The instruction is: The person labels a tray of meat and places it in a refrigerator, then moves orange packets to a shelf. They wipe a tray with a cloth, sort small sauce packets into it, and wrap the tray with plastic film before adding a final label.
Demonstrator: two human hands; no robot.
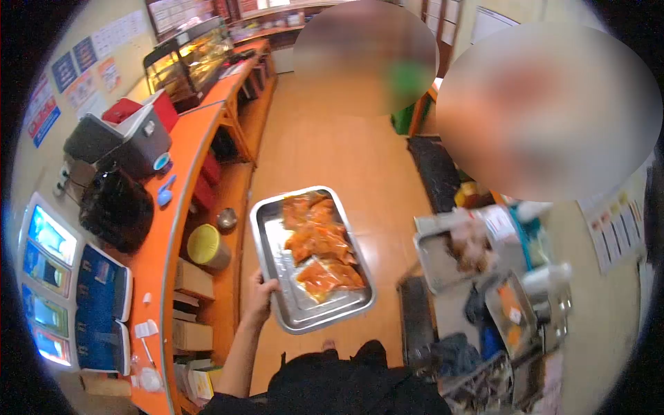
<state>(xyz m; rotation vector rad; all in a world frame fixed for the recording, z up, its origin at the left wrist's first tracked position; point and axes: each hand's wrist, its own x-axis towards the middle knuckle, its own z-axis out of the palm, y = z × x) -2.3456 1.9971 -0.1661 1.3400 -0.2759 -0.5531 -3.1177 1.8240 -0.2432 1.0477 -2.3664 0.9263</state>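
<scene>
Holding the tray [279, 270] by one side, I could tip it: the bags [319, 238] sit right of my left hand [260, 296].

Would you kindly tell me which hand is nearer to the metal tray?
Left: the left hand grips the left edge of the metal tray. The right hand is out of view, so its place is unknown.
</scene>
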